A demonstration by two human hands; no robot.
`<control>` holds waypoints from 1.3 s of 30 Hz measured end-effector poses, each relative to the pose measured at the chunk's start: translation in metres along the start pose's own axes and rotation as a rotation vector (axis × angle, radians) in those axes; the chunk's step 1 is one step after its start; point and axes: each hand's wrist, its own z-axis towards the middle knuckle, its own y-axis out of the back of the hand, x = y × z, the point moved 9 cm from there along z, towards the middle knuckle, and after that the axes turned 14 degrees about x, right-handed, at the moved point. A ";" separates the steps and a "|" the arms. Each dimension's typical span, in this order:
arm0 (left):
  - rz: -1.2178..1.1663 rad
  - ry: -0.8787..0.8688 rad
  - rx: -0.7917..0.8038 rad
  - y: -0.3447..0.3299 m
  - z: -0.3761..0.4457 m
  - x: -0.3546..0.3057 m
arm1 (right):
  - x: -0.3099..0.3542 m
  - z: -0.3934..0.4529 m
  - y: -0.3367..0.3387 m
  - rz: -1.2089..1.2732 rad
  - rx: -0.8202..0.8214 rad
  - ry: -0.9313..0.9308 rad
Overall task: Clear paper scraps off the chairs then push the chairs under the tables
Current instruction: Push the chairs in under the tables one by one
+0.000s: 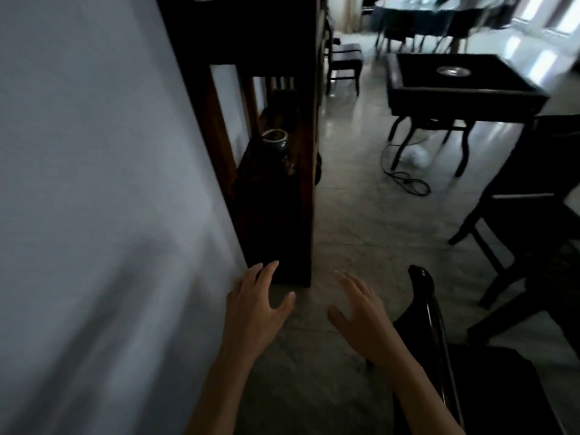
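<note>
wall (94, 152): we are seeing plain pale grey-white
shelf unit (276, 199): we are looking at dark brown wood, nearly black in shade
jar (275, 140): dark glaze showing, pale rim
floor (351, 221): grey-green tiles showing faint seams
square table (464, 86): we are seeing black, a silvery disc at centre
chairs (527, 215): showing black

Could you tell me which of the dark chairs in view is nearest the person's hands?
The glossy-backed chair at lower right, just beside the right hand. The chair by the square table and the stool by the cabinet stand farther off.
</note>
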 end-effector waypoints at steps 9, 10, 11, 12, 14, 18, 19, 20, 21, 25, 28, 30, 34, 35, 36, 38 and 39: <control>0.036 -0.255 0.147 -0.029 0.091 -0.080 | -0.061 -0.009 0.059 -0.018 -0.191 -0.266; 0.042 -0.288 0.154 -0.033 0.100 -0.091 | -0.069 -0.010 0.066 -0.016 -0.214 -0.289; 0.046 -0.325 0.162 -0.037 0.109 -0.102 | -0.077 -0.011 0.073 -0.008 -0.236 -0.309; 0.051 -0.361 0.174 -0.042 0.118 -0.113 | -0.085 -0.013 0.079 0.000 -0.259 -0.326; 0.061 -0.424 0.198 -0.052 0.133 -0.136 | -0.101 -0.016 0.091 0.015 -0.302 -0.361; 0.088 -0.529 0.249 -0.077 0.160 -0.181 | -0.133 -0.021 0.113 0.080 -0.377 -0.424; 0.098 -0.552 0.263 -0.084 0.166 -0.193 | -0.142 -0.025 0.118 0.093 -0.393 -0.448; 0.096 -0.570 0.281 -0.090 0.171 -0.204 | -0.149 -0.029 0.122 0.103 -0.412 -0.471; 0.092 -0.588 0.303 -0.097 0.175 -0.216 | -0.157 -0.035 0.127 0.115 -0.430 -0.494; 0.063 -0.701 0.408 -0.125 0.175 -0.268 | -0.187 -0.072 0.142 0.131 -0.523 -0.613; 0.040 -0.804 0.484 -0.152 0.164 -0.306 | -0.201 -0.107 0.148 0.156 -0.626 -0.691; 0.043 -0.878 0.558 -0.177 0.153 -0.333 | -0.208 -0.136 0.148 0.196 -0.704 -0.762; 0.059 -1.079 0.642 -0.218 0.130 -0.374 | -0.210 -0.191 0.135 0.244 -0.860 -0.916; 0.062 -1.122 0.655 -0.224 0.124 -0.382 | -0.209 -0.203 0.130 0.249 -0.893 -0.962; 0.054 -1.163 0.669 -0.228 0.120 -0.389 | -0.206 -0.214 0.124 0.256 -0.927 -1.007; 0.048 -1.227 0.711 -0.230 0.109 -0.397 | -0.198 -0.233 0.113 0.276 -0.995 -1.095; 0.060 -1.265 0.731 -0.229 0.102 -0.400 | -0.193 -0.240 0.107 0.281 -1.030 -1.137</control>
